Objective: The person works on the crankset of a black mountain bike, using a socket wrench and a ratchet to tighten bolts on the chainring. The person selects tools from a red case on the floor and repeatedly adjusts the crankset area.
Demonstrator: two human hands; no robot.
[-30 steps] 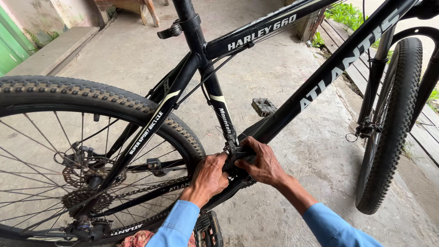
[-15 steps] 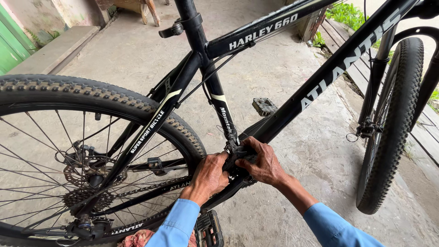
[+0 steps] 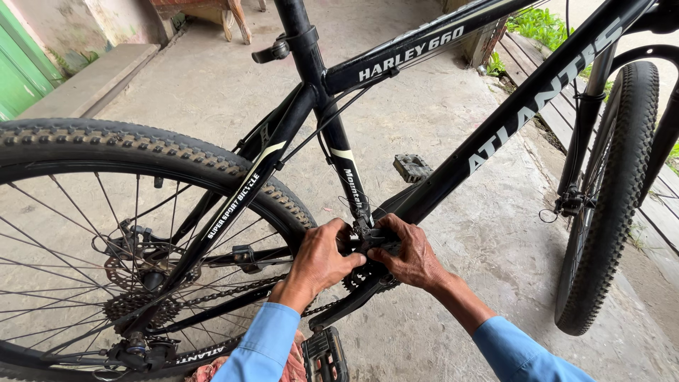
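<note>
Fingers of both hands [image 3: 368,258] curl tight around the front derailleur [image 3: 369,239].

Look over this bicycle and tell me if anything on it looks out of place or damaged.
Nothing stands out. The black bicycle frame and both knobby tyres look whole. The left hand and right hand cover the front derailleur, so its state cannot be judged.

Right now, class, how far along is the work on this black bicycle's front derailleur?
Done: the bicycle stands with both wheels on and the chain fitted. In hand: the left hand and the right hand both grip the front derailleur at the seat tube's base. Left: cannot tell; the hands hide the part, and no tool shows.
</note>
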